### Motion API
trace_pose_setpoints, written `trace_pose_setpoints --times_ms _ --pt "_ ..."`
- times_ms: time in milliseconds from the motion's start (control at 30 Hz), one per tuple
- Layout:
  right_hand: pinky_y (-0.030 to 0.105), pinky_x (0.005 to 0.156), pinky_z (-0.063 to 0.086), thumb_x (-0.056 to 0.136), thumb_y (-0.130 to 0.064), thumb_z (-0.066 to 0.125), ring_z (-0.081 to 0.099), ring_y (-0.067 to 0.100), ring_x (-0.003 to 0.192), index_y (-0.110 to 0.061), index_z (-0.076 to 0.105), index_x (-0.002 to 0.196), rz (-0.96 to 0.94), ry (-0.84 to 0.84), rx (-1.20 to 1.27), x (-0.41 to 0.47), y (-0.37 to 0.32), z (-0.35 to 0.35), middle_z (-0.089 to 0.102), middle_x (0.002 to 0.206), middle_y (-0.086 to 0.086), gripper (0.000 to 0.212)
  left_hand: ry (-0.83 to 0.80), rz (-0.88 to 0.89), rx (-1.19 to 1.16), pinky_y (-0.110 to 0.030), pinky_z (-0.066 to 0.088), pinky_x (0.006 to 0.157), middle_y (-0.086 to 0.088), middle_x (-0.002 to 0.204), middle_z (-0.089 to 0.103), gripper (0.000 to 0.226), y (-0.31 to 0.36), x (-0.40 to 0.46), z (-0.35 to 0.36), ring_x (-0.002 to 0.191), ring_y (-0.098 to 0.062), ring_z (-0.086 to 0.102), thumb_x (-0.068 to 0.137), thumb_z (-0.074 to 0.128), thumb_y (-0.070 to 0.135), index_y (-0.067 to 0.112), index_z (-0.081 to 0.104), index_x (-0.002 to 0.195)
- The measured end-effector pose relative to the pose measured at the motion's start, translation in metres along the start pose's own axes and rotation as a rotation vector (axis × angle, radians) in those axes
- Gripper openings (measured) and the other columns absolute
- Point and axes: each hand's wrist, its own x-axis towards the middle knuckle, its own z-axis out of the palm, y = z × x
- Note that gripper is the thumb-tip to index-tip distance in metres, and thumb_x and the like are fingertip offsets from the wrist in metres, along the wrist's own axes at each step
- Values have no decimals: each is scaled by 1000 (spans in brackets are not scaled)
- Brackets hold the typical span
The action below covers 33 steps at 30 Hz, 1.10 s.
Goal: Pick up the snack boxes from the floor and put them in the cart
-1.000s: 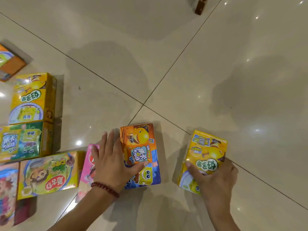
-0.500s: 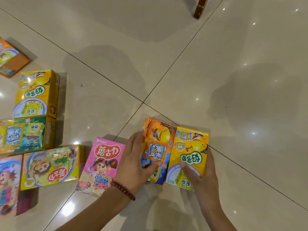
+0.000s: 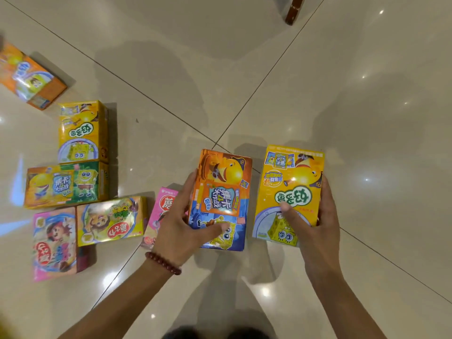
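A: Head view — where are the boxes now?

B: One in each hand. The left hand [image 3: 181, 226] grips an orange-and-blue box [image 3: 221, 199], thumb across its front, fingers [image 3: 189, 184] curled round its left edge. The right hand [image 3: 315, 223] grips a yellow box [image 3: 291, 192] the same way, thumb on the front, fingers wrapped round the right edge. The two boxes are side by side with a gap between them, and seem raised off the floor [image 3: 342, 94], though I can't be sure.

A: And the others?

B: On the floor to the left: a pink box [image 3: 162, 211] half hidden behind the left hand, a gold box [image 3: 110, 220], another pink one [image 3: 55, 243], a green-and-orange one [image 3: 66, 184], a second yellow one [image 3: 82, 132] and an orange one [image 3: 29, 77] farther off. No cart in view.

A: How will they handle?

B: Thin printed card, glossy — light, I'd judge, and stiff enough along the edges but easily dented on the broad faces. Best held across the width, thumb against fingers, gently. The sheen suggests they could slip from a loose hold.
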Motion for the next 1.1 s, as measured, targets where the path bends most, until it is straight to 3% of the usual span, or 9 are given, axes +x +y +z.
trace_pose_setpoints --times_ms 233,367,533,700,767,833,967,1033,1100 --pt "33 78 59 81 -5 70 66 13 105 -36 36 144 -62 -77 -58 -50 -138 -12 64 122 -10 78 101 27 -82 -22 57 73 13 123 57 89 131 -69 -51 105 -3 62 57 76 16 47 30 127" --pt "32 75 59 82 -4 68 67 13 104 -38 34 145 -41 -138 -33 -92 -214 -6 63 123 -10 79 187 36 -131 -30 57 80 5 128 57 94 199 -121 -81 111 -12 62 60 86 17 49 31 130" --pt "20 64 56 83 4 63 68 5 95 -35 35 141 -35 -239 8 -146 -309 12 66 113 -17 75 294 36 -160 -27 58 75 13 121 61 99 293 -176 -132 106 -12 64 55 87 14 48 33 131" --pt "21 71 56 82 -5 67 65 3 104 -43 35 137 -106 -333 -15 -196 -413 35 61 119 -23 74 407 94 -168 -30 58 77 4 126 60 102 404 -232 -191 105 -13 65 56 89 14 49 32 132" --pt "25 77 57 80 -14 69 63 2 108 -50 36 132 -141 -390 -47 -215 -456 44 58 123 -24 72 466 107 -182 -26 57 76 8 124 60 98 446 -260 -213 104 -9 65 56 81 10 47 31 132" --pt "38 86 56 76 -24 74 61 5 113 -57 36 130 -166 -460 -83 -232 -499 52 56 130 -19 75 536 119 -186 -22 56 73 11 123 60 97 482 -290 -234 103 -6 65 56 79 9 47 32 132" --pt "48 92 53 68 -44 77 60 9 115 -63 35 131 -252 -603 -107 -269 -573 72 56 134 -12 77 671 186 -143 -21 56 75 2 130 56 99 539 -352 -271 107 -7 63 55 80 15 43 30 136" --pt "49 92 53 68 -43 78 61 11 114 -59 35 133 -291 -681 -73 -292 -601 85 57 134 -8 80 755 208 -156 -24 56 78 0 130 57 102 558 -377 -282 108 -9 63 57 86 20 40 29 138" --pt "50 96 50 71 -29 81 59 12 117 -52 36 136 -312 -764 2 -313 -625 96 56 135 -8 82 857 238 -193 -29 56 80 1 128 58 102 575 -400 -287 110 -12 62 57 91 22 39 33 139"
